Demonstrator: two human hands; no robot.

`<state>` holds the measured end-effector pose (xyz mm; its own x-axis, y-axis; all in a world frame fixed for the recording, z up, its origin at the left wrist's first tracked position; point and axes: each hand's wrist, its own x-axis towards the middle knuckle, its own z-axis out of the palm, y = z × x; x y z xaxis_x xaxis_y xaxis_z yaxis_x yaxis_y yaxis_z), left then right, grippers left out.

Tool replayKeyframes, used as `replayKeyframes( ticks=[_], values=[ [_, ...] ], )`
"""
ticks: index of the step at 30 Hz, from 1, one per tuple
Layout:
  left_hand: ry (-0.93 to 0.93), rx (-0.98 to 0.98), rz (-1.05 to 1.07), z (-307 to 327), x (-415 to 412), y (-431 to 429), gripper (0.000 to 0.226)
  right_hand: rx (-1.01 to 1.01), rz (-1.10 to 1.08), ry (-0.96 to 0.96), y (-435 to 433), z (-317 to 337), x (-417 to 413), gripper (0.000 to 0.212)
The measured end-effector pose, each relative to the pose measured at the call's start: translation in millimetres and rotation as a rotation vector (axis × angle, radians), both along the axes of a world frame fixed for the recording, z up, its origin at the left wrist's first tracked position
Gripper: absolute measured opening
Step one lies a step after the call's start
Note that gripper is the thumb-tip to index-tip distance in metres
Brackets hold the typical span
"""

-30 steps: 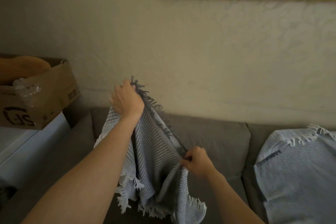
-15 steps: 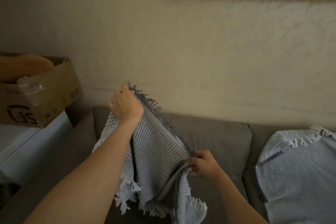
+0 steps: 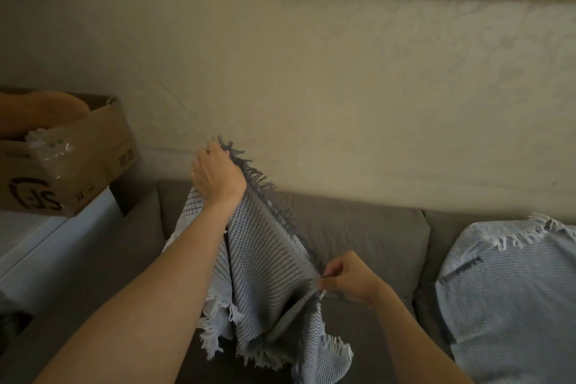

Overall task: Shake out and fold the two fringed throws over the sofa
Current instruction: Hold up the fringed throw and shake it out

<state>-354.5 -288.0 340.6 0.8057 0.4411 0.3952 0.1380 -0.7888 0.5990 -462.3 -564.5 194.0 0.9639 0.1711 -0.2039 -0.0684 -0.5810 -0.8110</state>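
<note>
Head view: both hands' fingers still pinch the grey throw (image 3: 265,262); right hand (image 3: 349,279) has slid lower.

Your left hand (image 3: 218,176) is raised higher and further out than the other, its back turned toward you, fingers curled closed and pinching at the top, with the bare forearm running straight up from the lower left. Your right hand (image 3: 349,279) sits lower and nearer, to the right, thumb and fingertips pinched together pointing left, wrist bent slightly, bare forearm entering from the lower right.
</note>
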Motion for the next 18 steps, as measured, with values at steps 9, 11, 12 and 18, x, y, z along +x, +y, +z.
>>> replayKeyframes(
  ticks=[9,11,12,18],
  values=[
    [0.079,-0.062,-0.044,-8,-6,1,0.024,-0.278,-0.158,-0.162,-17,14,18,0.028],
    [0.079,-0.069,-0.018,-7,-9,0,0.021,-0.327,-0.154,-0.144,-18,24,21,0.027],
    [0.079,-0.083,-0.037,-6,-10,-2,0.02,-0.339,-0.189,-0.162,-16,27,22,0.026],
    [0.125,-0.168,-0.462,-7,-1,0,0.048,-0.158,-0.669,-0.304,2,27,13,0.022]
  ],
)
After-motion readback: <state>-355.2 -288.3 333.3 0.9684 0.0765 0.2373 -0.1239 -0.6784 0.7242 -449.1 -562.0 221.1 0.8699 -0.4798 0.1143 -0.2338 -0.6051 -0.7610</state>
